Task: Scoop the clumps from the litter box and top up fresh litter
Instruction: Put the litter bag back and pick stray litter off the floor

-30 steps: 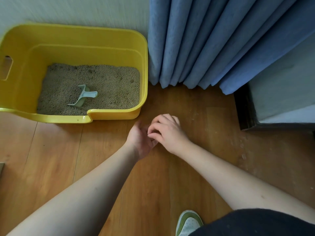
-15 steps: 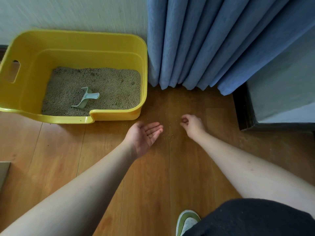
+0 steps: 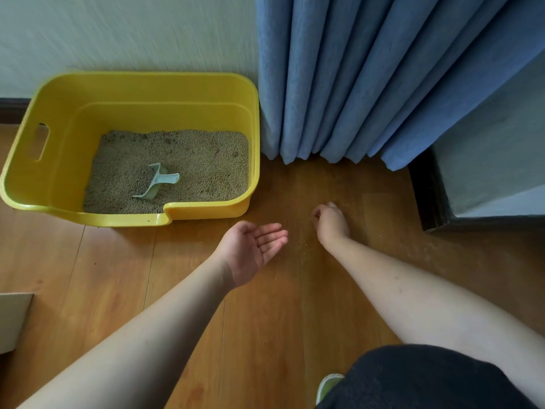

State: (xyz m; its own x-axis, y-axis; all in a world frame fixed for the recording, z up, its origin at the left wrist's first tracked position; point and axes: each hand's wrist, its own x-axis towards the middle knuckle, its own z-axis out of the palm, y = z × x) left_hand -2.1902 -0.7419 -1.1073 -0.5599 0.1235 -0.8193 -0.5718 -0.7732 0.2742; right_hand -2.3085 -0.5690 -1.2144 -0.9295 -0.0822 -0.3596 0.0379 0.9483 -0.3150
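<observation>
Fingers point(image 3: 272, 237) of the left hand point(image 3: 250, 252) are lying straight, palm up, above the floor point(image 3: 265, 320). Right hand point(image 3: 331, 222) is curling its fingers low over scattered grains point(image 3: 302, 245); whether they pinch any, I cannot tell. Farther, a scoop point(image 3: 157, 183) is lying on litter point(image 3: 206, 169) inside the box point(image 3: 88, 113).

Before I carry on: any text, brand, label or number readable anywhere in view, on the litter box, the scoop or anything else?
None: no readable text in this view.
Yellow litter box: plain walls, no label or brand showing.
Pale green scoop lying in the litter: no marking visible.
Cardboard piece at the left edge: blank face.
Blue curtain and wall: no print or sign.
</observation>
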